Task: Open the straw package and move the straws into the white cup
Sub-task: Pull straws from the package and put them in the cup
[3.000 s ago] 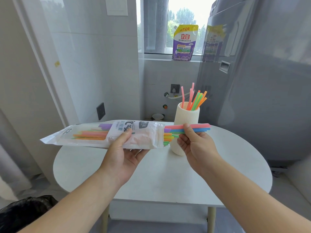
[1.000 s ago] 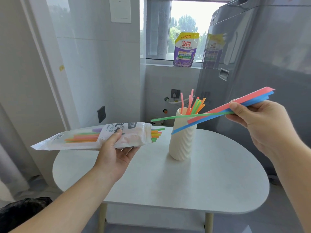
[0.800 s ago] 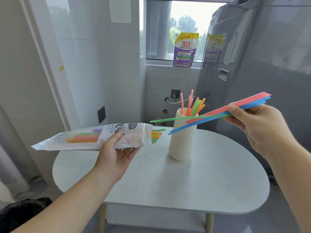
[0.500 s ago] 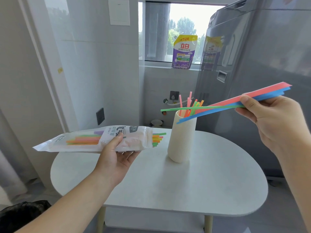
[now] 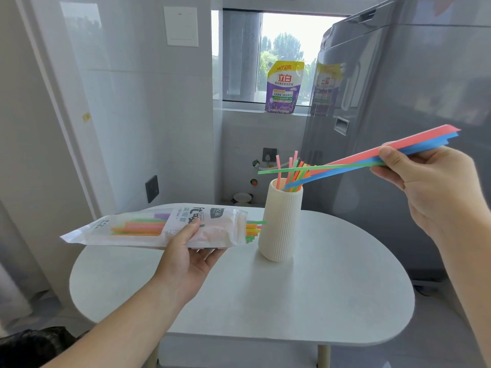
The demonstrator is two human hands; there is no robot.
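You are holding red, blue and green straws (image 5: 372,162) at right; the ribbed cream cup (image 5: 281,221) is showing pink, orange and green ones; the white counter (image 5: 318,301) is plain.

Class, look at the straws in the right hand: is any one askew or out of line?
Yes. The green straw splays away from the pink and blue ones, its tip pointing left past the white cup rather than down into it.

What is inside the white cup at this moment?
Several coloured straws stand in the white cup, their tops above the rim. The blue straw held by the right hand reaches its mouth. The cup wall hides their lower parts.
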